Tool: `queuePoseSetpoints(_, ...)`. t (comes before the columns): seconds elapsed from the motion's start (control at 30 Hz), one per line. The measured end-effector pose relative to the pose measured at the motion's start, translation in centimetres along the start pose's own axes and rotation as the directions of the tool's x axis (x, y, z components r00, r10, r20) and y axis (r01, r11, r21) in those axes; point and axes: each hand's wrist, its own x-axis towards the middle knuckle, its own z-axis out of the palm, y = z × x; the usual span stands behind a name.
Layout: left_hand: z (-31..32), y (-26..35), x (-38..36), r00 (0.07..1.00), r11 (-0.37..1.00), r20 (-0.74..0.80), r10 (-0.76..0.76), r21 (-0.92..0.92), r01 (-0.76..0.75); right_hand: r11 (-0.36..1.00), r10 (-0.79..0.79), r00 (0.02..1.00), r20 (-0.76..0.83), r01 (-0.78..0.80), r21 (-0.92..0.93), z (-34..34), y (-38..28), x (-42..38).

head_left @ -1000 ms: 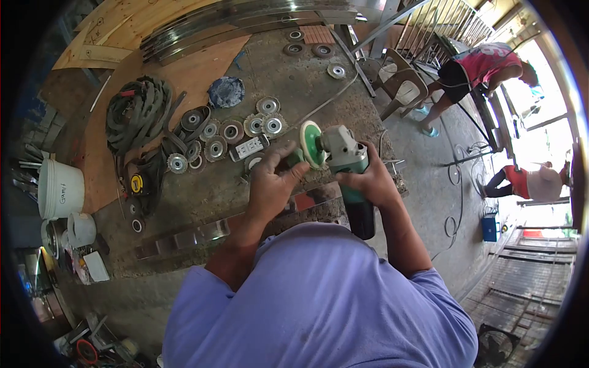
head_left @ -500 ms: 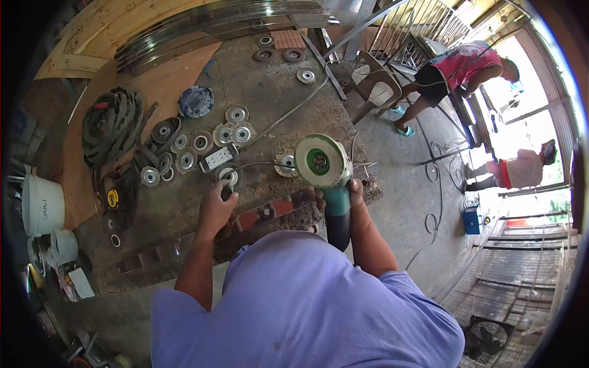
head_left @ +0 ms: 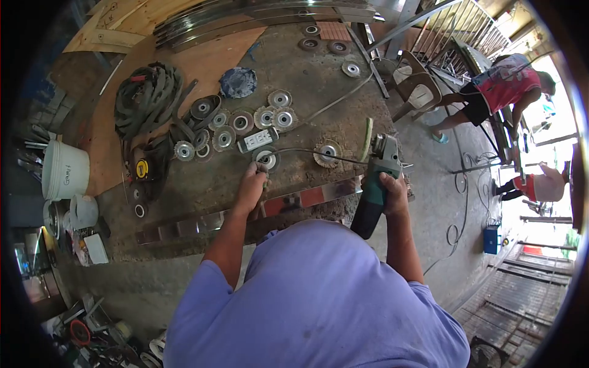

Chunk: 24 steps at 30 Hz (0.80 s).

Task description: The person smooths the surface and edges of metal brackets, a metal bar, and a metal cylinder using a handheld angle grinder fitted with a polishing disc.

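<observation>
My right hand (head_left: pixel 392 190) is wrapped around the green and black body of an angle grinder (head_left: pixel 371 196). The grinder is turned sideways, and a pale disc (head_left: pixel 367 138) shows edge-on at the left of its metal head. My left hand (head_left: pixel 251 181) is at the bench, its fingers closed against the near edge of a round disc (head_left: pixel 267 158). Whatever those fingers pinch is too small to make out. Just beyond that disc lies a white power strip (head_left: pixel 257 140). A flap-edged wheel (head_left: pixel 327 152) lies between my hands.
Several grinding wheels (head_left: pixel 241 122) lie across the workbench (head_left: pixel 319 67). Coiled dark belts (head_left: pixel 144 98), a yellow tape measure (head_left: pixel 142 168) and a white bucket (head_left: pixel 66 172) are at the left. A metal strip (head_left: pixel 288 201) runs along the near edge. Two people stand at the right.
The grinder has turned, so its disc went from face-on to edge-on. The view has shifted, with the bench appearing further right. My left hand stays by the same disc.
</observation>
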Motion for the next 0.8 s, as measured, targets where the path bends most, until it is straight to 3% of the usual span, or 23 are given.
queuePoseSetpoints(0.07,-0.2,-0.1,1.2,0.976,0.863,-0.093,0.198,0.489,-0.129,1.0,-0.002,1.0,-0.008,0.002,0.018,0.1,0.0,-0.2)
queuePoseSetpoints(0.17,0.0,1.2,2.7,0.848,0.45,-0.009,0.529,0.851,-0.271,0.999,-0.014,1.0,-0.025,0.015,0.037,0.0,-0.1,-0.7)
queuePoseSetpoints(0.27,-0.2,3.8,5.6,0.962,0.258,0.209,0.177,0.933,-0.25,0.999,-0.033,0.999,-0.026,0.033,0.012,0.2,-0.4,-1.1)
queuePoseSetpoints(0.37,0.3,4.7,9.0,0.969,-0.023,0.244,-0.04,0.969,-0.245,0.998,-0.057,0.998,-0.04,0.057,0.004,0.2,-0.5,-1.4)
queuePoseSetpoints(0.47,-0.1,7.1,8.4,0.963,-0.045,0.256,-0.09,0.964,-0.26,0.998,-0.065,0.996,-0.054,0.065,-0.003,-0.2,-0.7,-1.9)
queuePoseSetpoints(0.57,-2.0,5.9,8.4,0.936,-0.164,0.255,-0.244,0.94,-0.299,0.998,-0.07,0.993,-0.092,0.07,-0.002,-0.4,-0.7,-2.7)
queuePoseSetpoints(0.67,-3.3,6.8,7.1,0.924,0.101,0.383,0.012,0.919,-0.382,0.99,-0.135,0.974,-0.18,0.125,-0.066,0.5,-1.0,-3.1)
queuePoseSetpoints(0.73,-4.4,6.9,8.5,0.948,0.549,0.309,0.081,0.779,-0.301,0.985,-0.162,0.965,-0.208,0.144,-0.098,0.5,-1.0,-3.2)
queuePoseSetpoints(0.8,-5.2,6.1,10.0,0.971,0.848,0.225,0.086,0.495,-0.19,0.986,-0.151,0.971,-0.187,0.136,-0.093,-0.3,-1.0,-3.0)
